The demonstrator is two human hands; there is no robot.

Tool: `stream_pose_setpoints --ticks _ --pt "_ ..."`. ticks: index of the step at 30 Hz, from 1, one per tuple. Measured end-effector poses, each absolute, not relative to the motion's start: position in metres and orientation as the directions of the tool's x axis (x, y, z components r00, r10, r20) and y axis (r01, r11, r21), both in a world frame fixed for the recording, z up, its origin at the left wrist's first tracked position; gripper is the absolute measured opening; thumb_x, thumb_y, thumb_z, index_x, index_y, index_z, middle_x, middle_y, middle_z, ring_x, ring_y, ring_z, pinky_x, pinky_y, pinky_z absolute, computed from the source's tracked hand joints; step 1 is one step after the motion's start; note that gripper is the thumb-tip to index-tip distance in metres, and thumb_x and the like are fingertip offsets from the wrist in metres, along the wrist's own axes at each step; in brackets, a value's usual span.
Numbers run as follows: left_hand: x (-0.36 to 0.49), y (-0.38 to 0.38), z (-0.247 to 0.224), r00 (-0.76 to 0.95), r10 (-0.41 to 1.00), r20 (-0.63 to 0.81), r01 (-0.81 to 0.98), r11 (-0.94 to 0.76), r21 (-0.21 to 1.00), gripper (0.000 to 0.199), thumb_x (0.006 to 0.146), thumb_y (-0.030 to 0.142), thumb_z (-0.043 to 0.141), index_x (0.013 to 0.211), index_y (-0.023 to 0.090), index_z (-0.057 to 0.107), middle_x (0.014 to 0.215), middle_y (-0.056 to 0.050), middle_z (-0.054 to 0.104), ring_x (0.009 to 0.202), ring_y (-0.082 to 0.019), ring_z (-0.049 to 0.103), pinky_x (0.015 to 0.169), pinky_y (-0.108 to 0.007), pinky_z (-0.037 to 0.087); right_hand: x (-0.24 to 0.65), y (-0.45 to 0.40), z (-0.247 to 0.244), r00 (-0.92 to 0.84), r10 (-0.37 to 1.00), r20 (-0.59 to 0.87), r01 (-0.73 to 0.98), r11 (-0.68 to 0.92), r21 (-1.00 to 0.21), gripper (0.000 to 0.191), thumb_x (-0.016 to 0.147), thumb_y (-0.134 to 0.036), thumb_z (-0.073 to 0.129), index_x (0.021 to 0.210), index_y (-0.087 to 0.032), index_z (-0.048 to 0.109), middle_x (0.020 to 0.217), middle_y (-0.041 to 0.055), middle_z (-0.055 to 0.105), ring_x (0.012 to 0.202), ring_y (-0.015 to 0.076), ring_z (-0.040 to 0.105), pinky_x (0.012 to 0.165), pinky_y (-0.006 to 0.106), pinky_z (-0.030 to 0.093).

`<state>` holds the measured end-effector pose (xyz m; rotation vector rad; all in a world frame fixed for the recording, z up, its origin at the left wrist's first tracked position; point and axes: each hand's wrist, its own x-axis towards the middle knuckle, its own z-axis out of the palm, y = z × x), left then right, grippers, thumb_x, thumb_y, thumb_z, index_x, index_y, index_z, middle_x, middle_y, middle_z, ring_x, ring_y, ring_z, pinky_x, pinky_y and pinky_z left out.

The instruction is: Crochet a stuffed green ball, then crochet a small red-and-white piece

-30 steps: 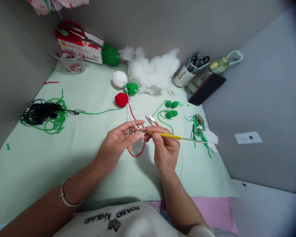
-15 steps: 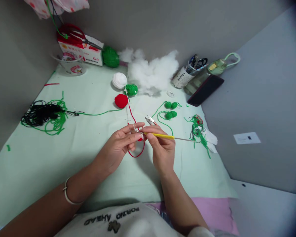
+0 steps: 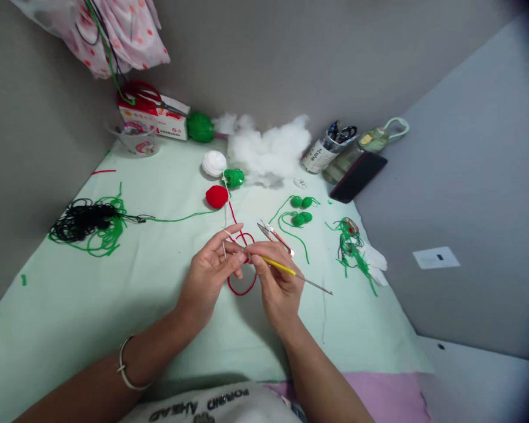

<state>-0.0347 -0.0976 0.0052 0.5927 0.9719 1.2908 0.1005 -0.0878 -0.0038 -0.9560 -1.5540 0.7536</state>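
Observation:
My left hand (image 3: 206, 279) pinches a small red and white crochet piece (image 3: 247, 257), mostly hidden by the fingertips. White yarn runs over its raised index finger. In my right hand (image 3: 278, 291) is a crochet hook (image 3: 280, 267) with a yellow grip; its tip meets the piece, and its bare metal end slants down to the right. Red yarn (image 3: 242, 294) loops below the fingers and leads up toward a red yarn ball (image 3: 217, 197). Just beyond the right hand lie thread snips (image 3: 283, 242). A white yarn ball (image 3: 214, 163) sits farther back.
Behind lie a small green yarn ball (image 3: 233, 178) and white stuffing (image 3: 268, 150). Tangled black and green yarn (image 3: 86, 222) is at left; green pieces (image 3: 300, 219) and yarn scraps (image 3: 350, 244) at right. A pen cup (image 3: 321, 154) and a phone (image 3: 358, 177) stand back right.
The view has tilted up, so the table things sit lower. The hook's rear end has swung downward, and my right hand has uncovered more of the snips. Both hands keep their hold.

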Motion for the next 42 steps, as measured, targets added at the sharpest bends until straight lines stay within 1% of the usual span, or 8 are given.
stream_pose_setpoints --ticks 10,14,19,23,28,30,34,42 --pt "-0.037 -0.095 0.001 0.183 0.905 -0.384 -0.709 0.392 0.586 0.025 0.075 0.021 0.087 0.094 0.016 0.07 0.08 0.002 0.064 0.056 -0.004 0.049 0.054 -0.016 0.044 0.105 -0.084 0.005 -0.124 0.949 0.29 -0.023 0.289 -0.957 0.015 0.094 -0.025 0.068 0.099 -0.03 0.081 0.101 0.0052 0.078 0.095 0.0204 0.071 0.085 0.039 0.059" --pt "-0.037 -0.097 -0.001 0.167 0.911 -0.378 -0.712 0.376 0.593 0.024 0.075 0.023 0.088 0.086 0.016 0.068 0.08 0.003 0.061 0.056 -0.004 0.046 0.053 -0.016 0.044 0.112 -0.086 0.016 -0.186 0.954 0.234 0.048 0.247 -0.968 0.015 0.092 -0.029 0.071 0.104 -0.028 0.08 0.1 0.0049 0.076 0.091 0.0183 0.071 0.08 0.034 0.061" --pt "-0.044 -0.099 -0.005 0.158 0.893 -0.421 -0.689 0.406 0.601 0.026 0.075 0.024 0.089 0.087 0.016 0.068 0.083 0.004 0.059 0.055 -0.002 0.045 0.053 -0.015 0.044 0.153 -0.058 0.022 -0.337 0.92 0.198 0.304 0.305 -0.902 0.038 0.089 -0.031 0.072 0.127 -0.026 0.069 0.107 0.0058 0.076 0.085 0.0162 0.07 0.082 0.034 0.059" --pt "-0.049 -0.1 -0.005 0.123 0.886 -0.448 -0.693 0.399 0.6 0.028 0.072 0.023 0.09 0.086 0.016 0.067 0.084 0.004 0.058 0.055 -0.002 0.044 0.052 -0.015 0.044 0.217 0.02 0.021 0.206 0.918 0.34 0.64 0.137 -0.756 0.048 0.086 -0.047 0.071 0.123 -0.017 0.068 0.119 0.0133 0.072 0.1 0.0211 0.069 0.088 0.037 0.057" --pt "-0.049 -0.098 -0.004 0.124 0.878 -0.462 -0.686 0.412 0.6 0.033 0.069 0.026 0.092 0.085 0.016 0.066 0.078 0.005 0.057 0.054 -0.003 0.043 0.051 -0.015 0.043 0.282 0.114 0.02 0.546 0.763 0.345 0.684 -0.169 -0.71 0.071 0.083 -0.048 0.076 0.134 -0.003 0.055 0.136 0.03 0.058 0.128 0.0369 0.055 0.106 0.05 0.046" --pt "-0.049 -0.097 -0.005 0.133 0.871 -0.473 -0.68 0.428 0.596 0.033 0.069 0.027 0.093 0.085 0.016 0.065 0.076 0.005 0.056 0.054 -0.003 0.042 0.051 -0.015 0.042 0.292 0.136 0.017 0.623 0.71 0.33 0.664 -0.256 -0.703 0.065 0.086 -0.043 0.076 0.133 -0.003 0.056 0.136 0.0288 0.058 0.128 0.0363 0.056 0.105 0.05 0.049" --pt "-0.048 -0.097 -0.006 0.137 0.871 -0.471 -0.692 0.425 0.584 0.032 0.07 0.026 0.092 0.085 0.017 0.066 0.081 0.004 0.059 0.055 -0.003 0.043 0.053 -0.016 0.042 0.294 0.162 0.011 0.708 0.635 0.309 0.594 -0.299 -0.746 0.038 0.098 -0.036 0.065 0.13 -0.017 0.061 0.131 0.0105 0.064 0.111 0.0246 0.067 0.093 0.047 0.059" --pt "-0.046 -0.096 -0.004 0.169 0.852 -0.495 -0.696 0.459 0.553 0.035 0.067 0.029 0.094 0.08 0.015 0.065 0.07 0.005 0.053 0.053 -0.003 0.041 0.052 -0.016 0.038 0.28 0.162 0.012 0.731 0.596 0.334 0.507 -0.147 -0.849 0.032 0.098 -0.036 0.064 0.127 -0.022 0.063 0.134 0.01 0.063 0.114 0.0235 0.066 0.094 0.043 0.058"
